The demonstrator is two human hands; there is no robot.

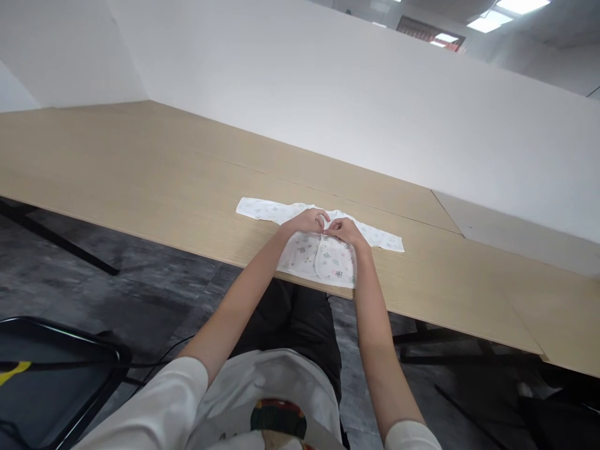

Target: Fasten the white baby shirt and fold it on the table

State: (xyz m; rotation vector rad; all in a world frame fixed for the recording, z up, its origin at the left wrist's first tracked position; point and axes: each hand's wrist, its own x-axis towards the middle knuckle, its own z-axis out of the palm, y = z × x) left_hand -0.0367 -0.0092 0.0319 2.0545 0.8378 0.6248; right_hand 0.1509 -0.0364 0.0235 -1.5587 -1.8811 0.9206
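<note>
A small white baby shirt (300, 253) with a scattered print lies spread on the table, its long sleeves stretched out to both sides. One front panel overlaps the other down the middle. My left hand (308, 220) rests on the upper chest of the shirt, fingers curled in a pinch at the front edge. Close beside it, my right hand (344, 230) also pinches the cloth at the centre opening. The fingertips of both hands nearly meet there. Whatever small part of the shirt is between them is hidden by the fingers.
The long wooden table (140, 169) has its front edge just before my body. A white partition (304, 94) rises behind it. A black chair (51, 387) stands at the lower left on the grey floor, and dark table legs (60, 237) show below.
</note>
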